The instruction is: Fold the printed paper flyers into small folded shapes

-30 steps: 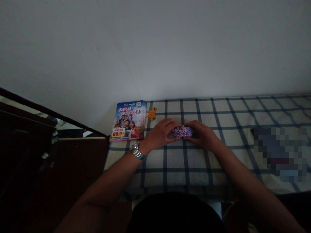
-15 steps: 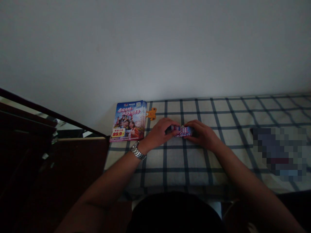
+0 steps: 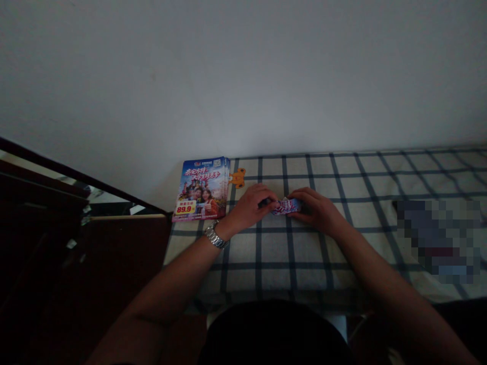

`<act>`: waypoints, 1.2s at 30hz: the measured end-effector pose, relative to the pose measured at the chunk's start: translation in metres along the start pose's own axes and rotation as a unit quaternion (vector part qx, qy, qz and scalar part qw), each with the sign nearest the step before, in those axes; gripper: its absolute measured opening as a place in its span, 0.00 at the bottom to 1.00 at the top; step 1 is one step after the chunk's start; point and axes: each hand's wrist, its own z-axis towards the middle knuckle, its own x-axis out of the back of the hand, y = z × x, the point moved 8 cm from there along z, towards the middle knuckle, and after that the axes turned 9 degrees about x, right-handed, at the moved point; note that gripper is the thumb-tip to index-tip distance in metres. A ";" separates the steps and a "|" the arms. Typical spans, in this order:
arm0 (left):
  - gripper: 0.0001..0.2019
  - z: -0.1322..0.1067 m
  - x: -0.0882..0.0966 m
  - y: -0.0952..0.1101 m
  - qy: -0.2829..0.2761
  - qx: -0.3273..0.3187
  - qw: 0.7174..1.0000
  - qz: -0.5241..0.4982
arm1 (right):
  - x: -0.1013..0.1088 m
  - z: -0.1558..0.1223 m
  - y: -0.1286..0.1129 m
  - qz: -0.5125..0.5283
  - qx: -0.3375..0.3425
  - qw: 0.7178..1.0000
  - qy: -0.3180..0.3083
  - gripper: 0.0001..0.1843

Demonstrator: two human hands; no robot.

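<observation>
A small folded flyer (image 3: 288, 206), purple and blue with printed lettering, is held at both ends just above or on the checked cloth; I cannot tell which. My left hand (image 3: 258, 204), with a metal watch on its wrist, pinches the flyer's left end between thumb and fingers. Its right end is gripped by my right hand (image 3: 315, 210), thumb below and fingers curled over the top. To the left of my hands lies a stack of flyers (image 3: 201, 190), the top one showing a printed price of 89.9.
The table wears a plaid tablecloth (image 3: 243, 253) and stands against a pale wall (image 3: 266, 76). A yellow bear figure (image 3: 238, 178) is beside the stack. At the right is a blurred-out dark item (image 3: 433, 238). Dark wooden furniture (image 3: 34, 203) is on the left.
My left thumb and fingers have shifted slightly on the folded flyer, whose visible face has changed its tilt a little. My right hand has barely moved.
</observation>
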 end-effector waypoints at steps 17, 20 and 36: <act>0.10 -0.005 0.003 0.006 0.027 -0.024 0.999 0.037 | 0.006 0.002 -0.002 0.045 0.005 0.998 0.039 0.16; 0.15 -0.005 0.009 0.008 0.051 -0.018 0.998 0.016 | 0.013 0.000 0.006 0.014 -0.014 0.997 0.072 0.15; 0.13 -0.006 -0.003 -0.016 0.029 0.017 0.997 0.070 | 0.091 -0.052 0.081 -0.222 -0.219 0.915 0.257 0.16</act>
